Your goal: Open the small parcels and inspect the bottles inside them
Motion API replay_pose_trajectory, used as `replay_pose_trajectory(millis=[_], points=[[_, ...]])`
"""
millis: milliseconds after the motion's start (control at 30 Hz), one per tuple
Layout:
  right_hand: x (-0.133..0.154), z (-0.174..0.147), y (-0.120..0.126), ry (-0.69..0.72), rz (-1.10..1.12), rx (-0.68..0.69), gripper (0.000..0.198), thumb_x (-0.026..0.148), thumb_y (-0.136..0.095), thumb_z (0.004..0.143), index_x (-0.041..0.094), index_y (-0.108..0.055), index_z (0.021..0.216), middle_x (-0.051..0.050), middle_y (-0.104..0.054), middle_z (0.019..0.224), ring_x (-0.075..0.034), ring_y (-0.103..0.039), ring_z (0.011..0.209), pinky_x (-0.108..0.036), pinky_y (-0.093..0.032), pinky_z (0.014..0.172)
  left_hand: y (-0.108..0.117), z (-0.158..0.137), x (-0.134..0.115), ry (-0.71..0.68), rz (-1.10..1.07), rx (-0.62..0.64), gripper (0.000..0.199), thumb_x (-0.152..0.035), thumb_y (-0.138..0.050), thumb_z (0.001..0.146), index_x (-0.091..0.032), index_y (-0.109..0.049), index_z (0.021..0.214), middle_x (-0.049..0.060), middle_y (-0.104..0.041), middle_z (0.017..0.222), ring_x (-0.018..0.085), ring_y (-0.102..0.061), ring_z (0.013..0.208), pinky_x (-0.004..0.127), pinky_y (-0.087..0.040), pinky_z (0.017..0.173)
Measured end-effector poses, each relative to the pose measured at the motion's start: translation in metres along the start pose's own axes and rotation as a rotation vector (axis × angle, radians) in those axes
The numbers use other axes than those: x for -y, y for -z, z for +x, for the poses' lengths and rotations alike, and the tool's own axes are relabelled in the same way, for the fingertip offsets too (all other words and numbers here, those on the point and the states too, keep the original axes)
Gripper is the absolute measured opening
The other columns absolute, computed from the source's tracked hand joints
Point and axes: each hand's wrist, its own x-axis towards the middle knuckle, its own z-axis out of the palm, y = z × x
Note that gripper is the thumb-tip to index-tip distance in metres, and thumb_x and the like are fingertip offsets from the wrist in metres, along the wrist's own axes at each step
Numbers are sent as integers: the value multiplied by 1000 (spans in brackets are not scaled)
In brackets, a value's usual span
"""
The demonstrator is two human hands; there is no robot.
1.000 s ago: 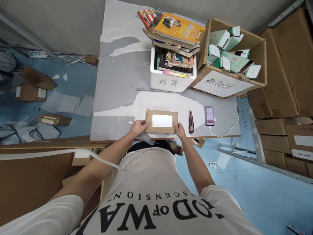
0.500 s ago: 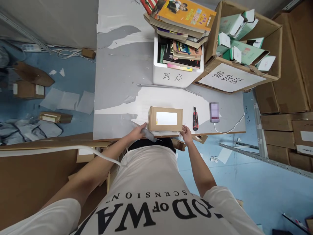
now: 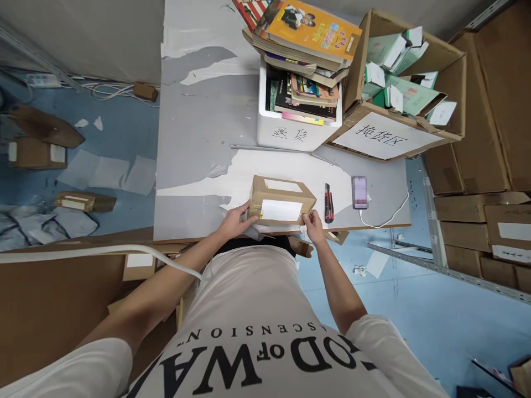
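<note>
A brown cardboard box [image 3: 257, 194] with white labels is tilted toward me at the front edge of the table. My left hand [image 3: 237, 220] grips its left end, thumb along the lower front. At the opposite end, the fingers of my right hand [image 3: 312, 222] pinch the lower right corner. To the right of the box lies a red and black utility knife [image 3: 329, 203], apart from my hand. A grey piece of wrapping [image 3: 254, 235] shows partly beneath the box near my waist; the rest of it is hidden.
A white bin [image 3: 290, 132] full of books and a carton [image 3: 431, 141] of green boxes stand at the back of the table [image 3: 199, 127]. A phone [image 3: 359, 192] on a charging cable lies at right. Stacked cartons [image 3: 468, 236] rise beyond the table's right side.
The box has gone from lying flat to tilted, showing a second labelled face. My left hand has moved from the grey wrapping onto the box's left end; my right hand now grips its corner.
</note>
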Motion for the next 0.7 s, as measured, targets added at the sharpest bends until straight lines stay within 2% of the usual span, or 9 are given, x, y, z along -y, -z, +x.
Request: replay_pose_trajectory(millis=[100,200,300,400,467,533,567,633,700], points=[[16,7,7,-39,-220,-55,34,57,-42,84,23,-41,79,3,-50,69,-14,-48,67,-27,-40,68,3,7,-15,91,129,-59,58,-57,-52,81,-17,-62,122,3,-71,84,19,-62,71,28,-47,66],[26,16,9,-68,-334,-43,37,59,-39,84,23,-39,76,4,-48,66,-14,-46,65,-26,-36,64,-1,16,-17,131,172,-72,52,-59,-51,81,-16,-71,103,1,-66,65,16,-57,62,25,-42,58],[30,30,10,-92,-376,-19,38,60,-40,83,23,-40,76,2,-51,70,-15,-47,68,-26,-35,65,-5,24,-13,157,133,-97,50,-59,-50,82,-16,-72,98,2,-67,69,17,-60,65,25,-43,60],[32,41,13,-136,-411,2,40,62,-41,81,22,-42,75,0,-55,76,-16,-49,72,-27,-36,67,-10,26,-14,164,168,-190,50,-55,-52,83,-17,-66,111,7,-72,90,24,-65,86,31,-49,72],[35,44,14,-175,-430,31,41,63,-42,81,22,-43,76,0,-56,78,-16,-50,73,-27,-36,67,-17,24,-20,60,259,-340,52,-50,-53,85,-14,-58,123,15,-65,117,31,-58,111,40,-47,88],[37,45,13,-207,-445,44,43,65,-42,80,22,-44,77,0,-57,78,-16,-50,71,-27,-36,66,-28,23,-27,-178,347,-403,48,-41,-54,87,-14,-54,126,18,-54,133,32,-44,129,48,-40,101],[37,44,12,-216,-448,39,44,66,-42,80,22,-45,78,-1,-58,78,-16,-51,71,-27,-36,65,-34,23,-30,-321,377,-364,42,-37,-53,89,-15,-55,125,17,-53,134,31,-41,132,49,-37,104],[34,44,11,-209,-432,26,46,68,-42,79,22,-47,81,-1,-60,80,-16,-53,72,-27,-38,66,-47,28,-33,-561,408,-215,31,-27,-49,92,-18,-58,120,13,-59,128,26,-45,130,47,-38,105],[24,45,16,-185,-368,54,48,67,-38,81,21,-51,86,-3,-62,85,-17,-56,77,-27,-40,68,-58,36,-29,-687,419,-104,29,-17,-44,93,-18,-58,118,11,-65,120,22,-51,125,44,-43,103]])
